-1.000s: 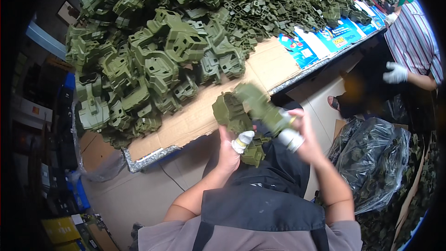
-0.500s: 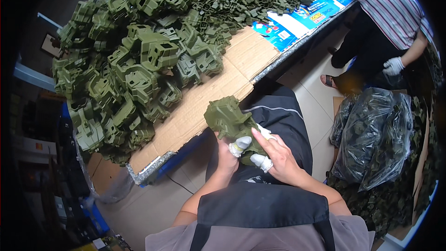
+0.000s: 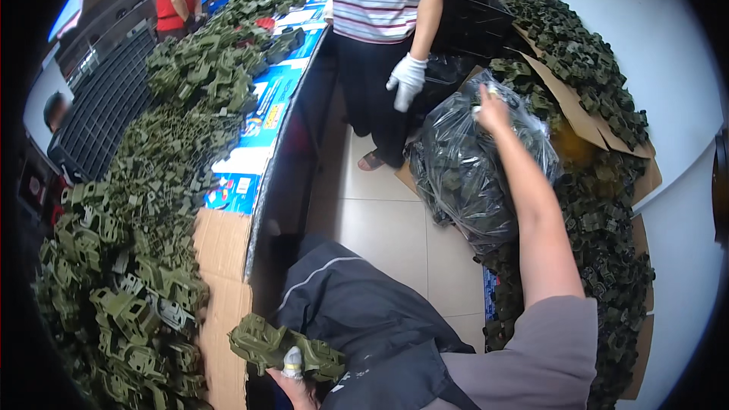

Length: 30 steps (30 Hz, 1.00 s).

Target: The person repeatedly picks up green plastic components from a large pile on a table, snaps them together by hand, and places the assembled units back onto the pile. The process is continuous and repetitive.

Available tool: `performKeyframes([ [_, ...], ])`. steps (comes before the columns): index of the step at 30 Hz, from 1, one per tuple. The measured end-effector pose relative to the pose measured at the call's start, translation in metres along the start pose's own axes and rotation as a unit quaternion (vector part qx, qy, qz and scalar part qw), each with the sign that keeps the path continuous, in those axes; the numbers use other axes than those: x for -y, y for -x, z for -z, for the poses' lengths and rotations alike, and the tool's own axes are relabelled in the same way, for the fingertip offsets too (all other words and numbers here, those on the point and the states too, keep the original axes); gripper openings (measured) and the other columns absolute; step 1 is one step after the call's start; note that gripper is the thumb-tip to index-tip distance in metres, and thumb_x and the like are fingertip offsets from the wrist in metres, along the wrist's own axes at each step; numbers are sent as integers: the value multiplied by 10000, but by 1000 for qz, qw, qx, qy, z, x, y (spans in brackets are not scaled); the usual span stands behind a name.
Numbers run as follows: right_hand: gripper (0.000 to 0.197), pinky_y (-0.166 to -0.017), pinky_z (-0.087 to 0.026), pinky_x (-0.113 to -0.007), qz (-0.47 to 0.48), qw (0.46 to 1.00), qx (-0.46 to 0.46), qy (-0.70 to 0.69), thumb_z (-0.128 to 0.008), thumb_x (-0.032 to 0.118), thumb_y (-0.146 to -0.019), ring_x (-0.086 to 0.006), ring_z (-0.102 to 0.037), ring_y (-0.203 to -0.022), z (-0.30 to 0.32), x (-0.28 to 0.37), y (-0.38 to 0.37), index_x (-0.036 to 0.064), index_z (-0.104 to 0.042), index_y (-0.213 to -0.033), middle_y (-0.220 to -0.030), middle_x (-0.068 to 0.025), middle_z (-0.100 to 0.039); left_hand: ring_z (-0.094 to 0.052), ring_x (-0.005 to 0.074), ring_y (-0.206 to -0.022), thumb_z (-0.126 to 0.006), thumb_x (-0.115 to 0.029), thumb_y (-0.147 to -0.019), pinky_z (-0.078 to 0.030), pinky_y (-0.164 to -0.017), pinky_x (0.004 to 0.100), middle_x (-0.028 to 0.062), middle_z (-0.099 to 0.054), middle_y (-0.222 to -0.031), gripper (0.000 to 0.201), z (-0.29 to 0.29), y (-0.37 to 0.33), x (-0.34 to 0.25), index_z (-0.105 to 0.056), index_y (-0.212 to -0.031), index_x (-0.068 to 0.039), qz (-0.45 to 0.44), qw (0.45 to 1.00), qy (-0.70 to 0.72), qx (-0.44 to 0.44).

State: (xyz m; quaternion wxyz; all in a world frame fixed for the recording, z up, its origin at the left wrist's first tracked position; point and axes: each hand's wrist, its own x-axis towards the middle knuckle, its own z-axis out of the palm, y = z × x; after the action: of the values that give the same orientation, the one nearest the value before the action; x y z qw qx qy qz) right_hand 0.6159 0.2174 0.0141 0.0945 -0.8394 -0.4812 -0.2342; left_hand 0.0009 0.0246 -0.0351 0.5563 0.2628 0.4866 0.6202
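Observation:
In my left hand is an olive-green moulded plastic part, held over my lap beside the table edge; a white cover wraps the thumb. My right arm stretches away to the right. At its end my right hand is over the top of a clear plastic bag full of dark green pieces. Its thumb and a finger, with white covers on the tips, stand apart, and nothing shows between them. The other fingertips are hard to make out against the bag.
Green plastic parts heap along the left table, beside bare cardboard. A person in a striped shirt stands ahead, one white-gloved hand hanging near the bag. More dark pieces fill cardboard boxes on the right. Another person in red is farther off.
My view has turned right. My right hand has left the green part and reached out to the plastic bag. The part stays in my left hand, now lower left.

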Motion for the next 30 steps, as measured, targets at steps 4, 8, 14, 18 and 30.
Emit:
performKeyframes([
  [4,441,-842,-472,-399,25,900,429,70,-583,257,-795,-330,-575,-1013,-60,-50,-20,54,-538,-1184,-1134,-184,-583,-518,236,-1104,-676,-39,-768,-480,-907,391,111,-448,-1290,703,-1,-6,-8,-301,-1358,-107,-42,998,28,-28],
  [8,453,-902,-440,-385,251,675,693,-32,-627,222,-801,-331,-561,-1043,20,85,154,17,-546,-1197,-1119,-191,-598,-612,198,-916,-666,-29,-772,-516,-802,339,96,-612,-1048,398,10,-5,-21,-535,-1148,-12,3,1000,-7,-20],
  [14,536,-974,-381,-348,304,570,554,-525,-679,327,-804,-301,-508,-1128,92,236,273,46,-528,-1235,-1184,-179,-567,-210,205,-1344,-769,-163,-701,-177,-1092,328,144,-203,-1460,1074,-15,-19,-8,3,-1429,2,-233,959,-103,126],
  [18,552,-960,-386,-343,393,426,624,-525,-673,303,-811,-284,-511,-1110,152,304,313,42,-491,-1262,-1181,-164,-561,-229,190,-1339,-779,-148,-691,-216,-1076,319,138,-212,-1460,1122,-5,20,-19,49,-1442,-52,-287,952,-78,72],
  [30,616,-920,-402,-327,288,353,700,-550,-655,232,-831,-232,-522,-1057,162,321,314,31,-380,-1344,-1172,-118,-544,-261,164,-1301,-715,-79,-759,-263,-1051,318,109,-240,-1446,1008,-1,12,4,20,-1449,-57,-351,936,13,3],
])
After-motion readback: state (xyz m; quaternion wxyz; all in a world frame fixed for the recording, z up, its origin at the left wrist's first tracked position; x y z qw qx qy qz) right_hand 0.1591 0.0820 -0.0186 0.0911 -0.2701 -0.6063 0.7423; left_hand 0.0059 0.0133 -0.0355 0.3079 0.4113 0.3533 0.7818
